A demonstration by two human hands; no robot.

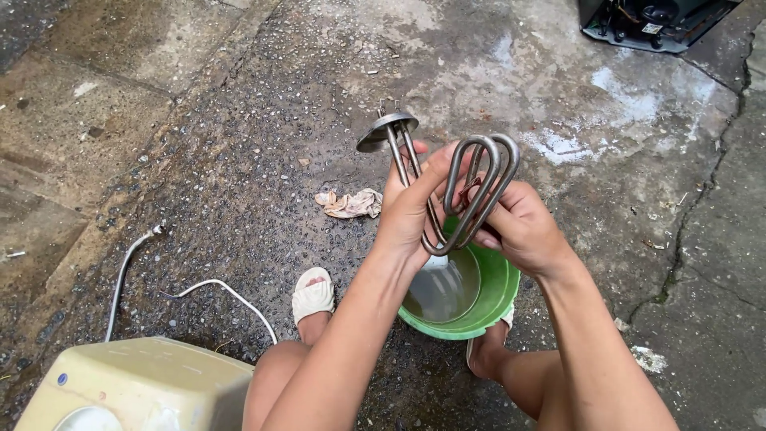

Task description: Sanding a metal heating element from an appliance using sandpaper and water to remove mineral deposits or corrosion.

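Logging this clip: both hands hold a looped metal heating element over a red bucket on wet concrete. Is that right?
Not quite: the bucket is green, not red. The head view shows the left hand and right hand holding the looped metal heating element above it on wet concrete.

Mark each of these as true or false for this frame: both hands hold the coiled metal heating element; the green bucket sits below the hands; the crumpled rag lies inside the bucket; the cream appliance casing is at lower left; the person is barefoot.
1. Both hands hold the heating element. True: left hand and right hand grip its looped tubes.
2. The green bucket sits below the hands. True.
3. The rag lies inside the bucket. False: it lies on the wet concrete ground, left of the hands.
4. The cream casing is at lower left. True.
5. The person is barefoot. False: a pale sandal covers the foot.
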